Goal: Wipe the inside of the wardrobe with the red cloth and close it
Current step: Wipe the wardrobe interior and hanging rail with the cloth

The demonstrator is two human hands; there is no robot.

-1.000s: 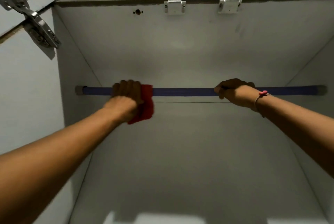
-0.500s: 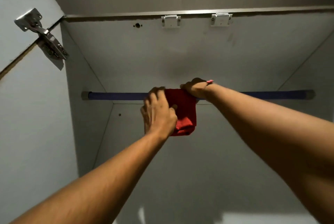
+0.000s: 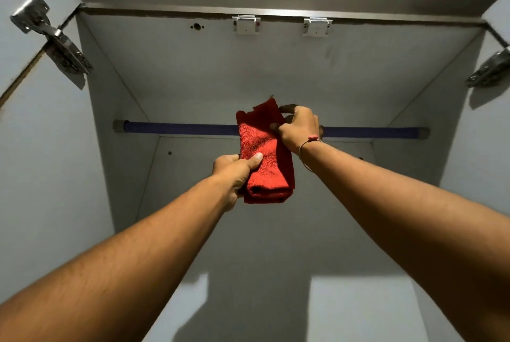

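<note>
I look up into the open white wardrobe (image 3: 276, 73), whose top panel and back wall fill the view. A folded red cloth (image 3: 265, 156) hangs in front of the blue hanging rail (image 3: 179, 129). My left hand (image 3: 234, 173) grips the cloth's lower left part, thumb pressed on its front. My right hand (image 3: 298, 129) pinches the cloth's upper right edge, just in front of the rail. Both forearms reach up from the bottom corners. The rail's middle is hidden behind the cloth and my right hand.
A metal hinge (image 3: 55, 40) joins the left door at the upper left, and another hinge (image 3: 491, 71) shows at the right edge. Two small metal brackets (image 3: 245, 24) sit at the top panel's front edge. The side walls close in on both sides.
My left hand slid the cloth from the rail's left part to the middle. My right hand left the rail and took the cloth's top edge. The cloth now hangs off the rail between both hands.
</note>
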